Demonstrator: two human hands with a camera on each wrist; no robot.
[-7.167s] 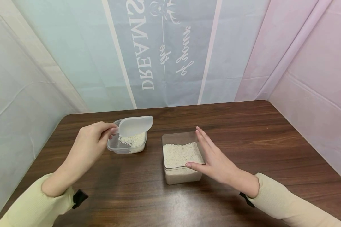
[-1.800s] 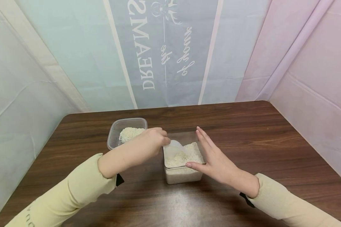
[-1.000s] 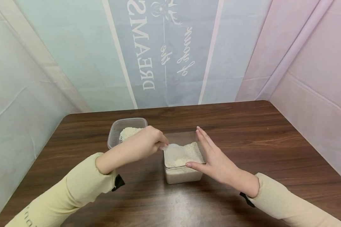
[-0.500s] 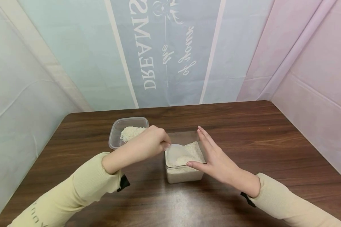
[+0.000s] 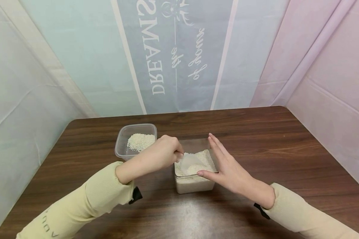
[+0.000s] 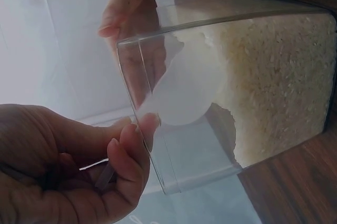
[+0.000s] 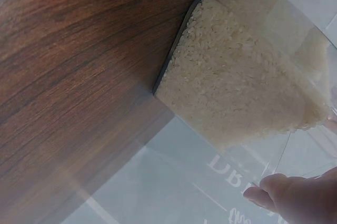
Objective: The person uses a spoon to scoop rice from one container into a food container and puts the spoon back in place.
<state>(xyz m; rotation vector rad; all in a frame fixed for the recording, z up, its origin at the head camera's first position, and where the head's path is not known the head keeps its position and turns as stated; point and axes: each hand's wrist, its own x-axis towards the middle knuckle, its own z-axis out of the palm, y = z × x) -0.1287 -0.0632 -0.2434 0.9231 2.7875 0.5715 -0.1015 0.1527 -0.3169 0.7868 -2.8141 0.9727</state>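
My left hand (image 5: 165, 151) pinches the handle of a translucent white scoop (image 5: 189, 161). The scoop lies tilted in the rice (image 5: 208, 158) inside a clear rectangular container (image 5: 194, 186), with some rice in its bowl. In the left wrist view the scoop (image 6: 192, 84) shows through the container's wall, and curled fingers hold its handle at the rim. My right hand (image 5: 230, 174) rests against the container's right side, its fingers straight along the wall and its thumb over the front rim. Thumb or fingertips at the rim (image 7: 287, 190) show in the right wrist view.
A smaller clear plastic box (image 5: 119, 146) with a heap of rice (image 5: 140, 142) stands to the left, partly behind my left forearm. Both boxes are on a dark wooden table (image 5: 257, 139). Printed cloth (image 5: 179, 66) hangs behind it, with pale cloth at both sides.
Earlier my left hand held the scoop tipped over the smaller box. It has since moved right and put the scoop into the large container's rice, shifting slightly rightward lately. My right hand stays put.
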